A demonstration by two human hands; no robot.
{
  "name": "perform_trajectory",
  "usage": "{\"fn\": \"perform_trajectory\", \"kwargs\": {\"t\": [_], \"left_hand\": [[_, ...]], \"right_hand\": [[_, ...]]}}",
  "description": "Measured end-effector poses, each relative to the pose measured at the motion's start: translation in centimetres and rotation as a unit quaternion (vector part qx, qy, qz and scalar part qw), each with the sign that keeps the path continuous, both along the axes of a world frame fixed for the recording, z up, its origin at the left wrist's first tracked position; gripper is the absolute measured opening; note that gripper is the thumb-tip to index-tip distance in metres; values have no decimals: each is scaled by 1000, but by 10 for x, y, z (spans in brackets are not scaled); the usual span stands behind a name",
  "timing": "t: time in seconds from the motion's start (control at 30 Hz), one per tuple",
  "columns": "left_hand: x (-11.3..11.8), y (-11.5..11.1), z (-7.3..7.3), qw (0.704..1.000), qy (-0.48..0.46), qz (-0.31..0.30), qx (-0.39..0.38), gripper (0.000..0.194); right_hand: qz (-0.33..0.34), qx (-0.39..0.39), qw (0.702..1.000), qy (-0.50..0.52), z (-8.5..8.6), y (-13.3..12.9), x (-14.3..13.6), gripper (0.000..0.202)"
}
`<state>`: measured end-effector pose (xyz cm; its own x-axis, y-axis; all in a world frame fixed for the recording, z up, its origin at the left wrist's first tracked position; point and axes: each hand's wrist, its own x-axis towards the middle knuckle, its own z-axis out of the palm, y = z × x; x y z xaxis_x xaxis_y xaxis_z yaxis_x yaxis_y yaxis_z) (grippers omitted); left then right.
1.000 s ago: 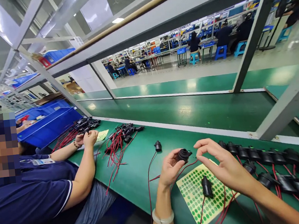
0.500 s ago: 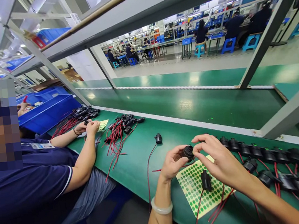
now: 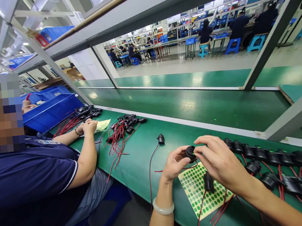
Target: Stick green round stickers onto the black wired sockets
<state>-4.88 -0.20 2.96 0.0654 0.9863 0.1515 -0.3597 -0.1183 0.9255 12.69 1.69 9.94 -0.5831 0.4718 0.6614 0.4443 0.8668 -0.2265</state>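
Note:
My left hand [image 3: 174, 163] grips a small round black part [image 3: 190, 152] with red and black wires hanging from it. The fingertips of my right hand [image 3: 219, 163] press on the face of that same part, just above a pale sheet of green dot stickers [image 3: 194, 191]. Another black part [image 3: 208, 181] lies on the sheet below my right hand. A single wired black part [image 3: 160, 139] lies alone on the green bench [image 3: 145, 156] to the left of my hands.
A row of several black parts with red wires [image 3: 269, 161] runs along the bench to my right. A co-worker in a dark blue shirt [image 3: 39, 182] sits at my left, hands by a sticker sheet [image 3: 102, 125] and a wired pile [image 3: 122, 128]. Blue bins [image 3: 51, 114] stand beyond.
My right hand has closed in from a raised pinch onto the black part held in my left hand. The view has shifted slightly; the co-worker's hands stay near the sticker sheet.

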Motion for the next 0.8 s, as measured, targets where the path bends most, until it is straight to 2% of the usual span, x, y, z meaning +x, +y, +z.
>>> {"fn": "perform_trajectory", "kwargs": {"t": [0.33, 0.43, 0.57, 0.8], "left_hand": [[2, 0, -1, 1000, -22, -4, 16, 50], [2, 1, -4, 999, -28, -2, 26, 52], [0, 2, -10, 999, -31, 3, 33, 50], [-1, 3, -15, 999, -24, 10, 29, 50]], "right_hand": [[-11, 12, 999, 34, 2, -1, 4, 3], [0, 23, 999, 43, 1, -6, 6, 9], [11, 23, 999, 35, -4, -11, 5, 19], [13, 15, 999, 50, -18, -12, 4, 20]]}}
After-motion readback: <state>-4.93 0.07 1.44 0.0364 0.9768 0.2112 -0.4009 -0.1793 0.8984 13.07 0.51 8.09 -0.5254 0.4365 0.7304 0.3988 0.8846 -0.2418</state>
